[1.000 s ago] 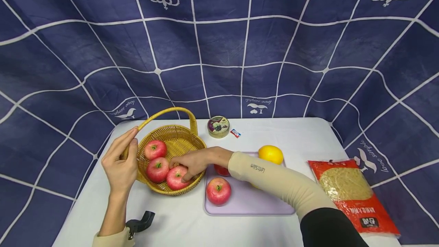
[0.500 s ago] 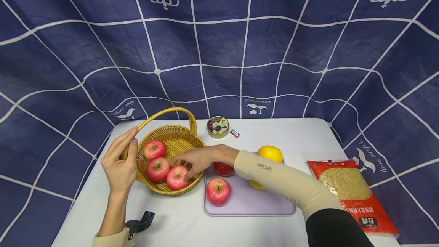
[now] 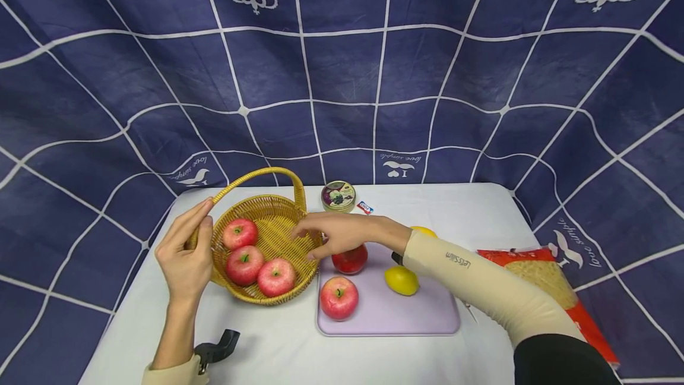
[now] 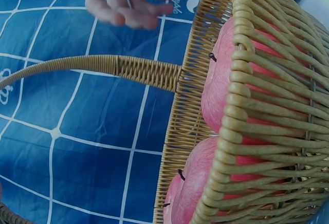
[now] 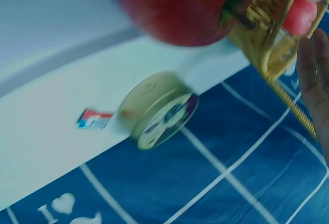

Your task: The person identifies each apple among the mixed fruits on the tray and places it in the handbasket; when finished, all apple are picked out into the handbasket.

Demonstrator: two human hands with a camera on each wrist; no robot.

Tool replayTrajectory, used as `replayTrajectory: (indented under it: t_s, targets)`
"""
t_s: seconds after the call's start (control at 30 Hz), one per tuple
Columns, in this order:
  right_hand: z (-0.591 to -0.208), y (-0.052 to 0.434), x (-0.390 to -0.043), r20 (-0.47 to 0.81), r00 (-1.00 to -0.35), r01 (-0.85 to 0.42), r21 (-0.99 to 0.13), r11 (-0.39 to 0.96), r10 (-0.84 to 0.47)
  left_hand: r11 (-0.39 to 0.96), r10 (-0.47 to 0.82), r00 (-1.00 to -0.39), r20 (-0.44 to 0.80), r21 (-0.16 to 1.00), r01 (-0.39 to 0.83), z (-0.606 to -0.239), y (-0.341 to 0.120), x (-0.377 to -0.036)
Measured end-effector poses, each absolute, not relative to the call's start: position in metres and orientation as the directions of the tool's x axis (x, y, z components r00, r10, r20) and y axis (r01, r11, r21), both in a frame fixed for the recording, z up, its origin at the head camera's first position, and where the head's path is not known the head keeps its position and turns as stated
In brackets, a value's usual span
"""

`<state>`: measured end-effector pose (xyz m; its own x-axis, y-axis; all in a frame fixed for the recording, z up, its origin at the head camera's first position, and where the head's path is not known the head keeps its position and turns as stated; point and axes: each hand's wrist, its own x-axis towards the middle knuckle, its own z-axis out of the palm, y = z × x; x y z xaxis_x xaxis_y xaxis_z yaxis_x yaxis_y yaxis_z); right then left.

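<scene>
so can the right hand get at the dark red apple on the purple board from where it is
Probably yes. The right hand hovers open just above the dark red apple on the purple board, with nothing between them. The basket sits close on its left but doesn't block it.

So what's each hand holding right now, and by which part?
The left hand holds the basket by its rim, where the handle joins. The right hand holds nothing; it hovers above a red apple.

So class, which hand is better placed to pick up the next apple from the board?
Right. The right hand hovers open just above the dark apple, while the left hand holds the basket.
</scene>
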<state>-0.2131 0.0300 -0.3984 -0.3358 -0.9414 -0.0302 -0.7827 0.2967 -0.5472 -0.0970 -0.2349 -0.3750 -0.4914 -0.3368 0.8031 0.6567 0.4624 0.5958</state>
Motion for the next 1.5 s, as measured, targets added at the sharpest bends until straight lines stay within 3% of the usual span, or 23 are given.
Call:
replayTrajectory:
  t_s: [0.23, 0.43, 0.67, 0.9, 1.5]
  targets:
    - [-0.396, 0.071, -0.220, -0.038, -0.426, -0.701, -0.618, 0.357, -0.904, 0.462, -0.337, -0.497, 0.799, 0.601, 0.653, -0.375, -0.236, -0.095]
    - [-0.408, 0.092, -0.227, -0.119, -0.473, -0.645, -0.628, 0.435, -0.873, 0.453, -0.344, -0.493, 0.799, 0.601, 0.658, -0.376, -0.237, -0.096]
    - [-0.422, 0.097, -0.231, -0.260, -0.467, -0.575, -0.637, 0.514, -0.845, 0.449, -0.342, -0.492, 0.801, 0.599, 0.663, -0.375, -0.237, -0.096]
    - [-0.436, 0.099, -0.232, -0.328, -0.460, -0.581, -0.592, 0.559, -0.825, 0.451, -0.338, -0.490, 0.804, 0.595, 0.665, -0.375, -0.237, -0.098]
    - [-0.450, 0.098, -0.228, -0.362, -0.475, -0.559, -0.580, 0.592, -0.802, 0.444, -0.336, -0.498, 0.799, 0.601, 0.665, -0.379, -0.239, -0.099]
